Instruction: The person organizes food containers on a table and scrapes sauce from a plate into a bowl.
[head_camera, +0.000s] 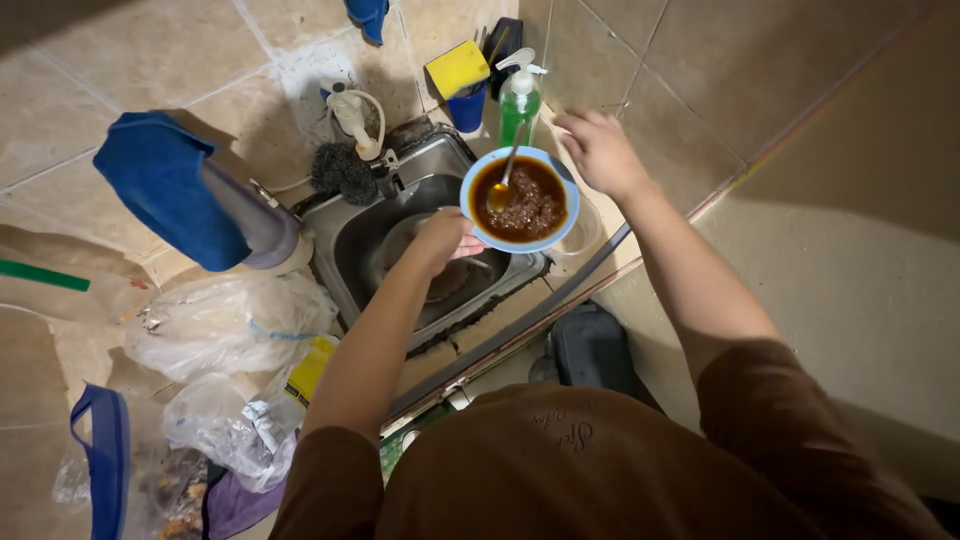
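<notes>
We hold a blue bowl (519, 200) of dark brown sauce in our left hand (440, 240), fingers curled under and against its near-left rim, so the bowl sits just beyond and to the right of that grip, level, above the steel sink (345, 250). A spoon (503, 180) rests in the bowl: its golden scoop lies in the sauce on the side nearest our left grip, and its handle runs up and away from us, leaning over the far rim toward the green soap bottle (519, 105). So the spoon's long axis goes roughly from near-left to far-right, handle end pointing away. Our right hand (600, 150) hangs just to the right of the bowl's far rim, fingers loosely spread and holding nothing; it looks close to the rim, but we cannot tell whether it touches. The handle tip lies just left of that hand, which makes the right hand the nearer one to the handle, while the left is nearer the scoop. A yellow sponge (457, 68) sits in a cup beyond the bowl.
</notes>
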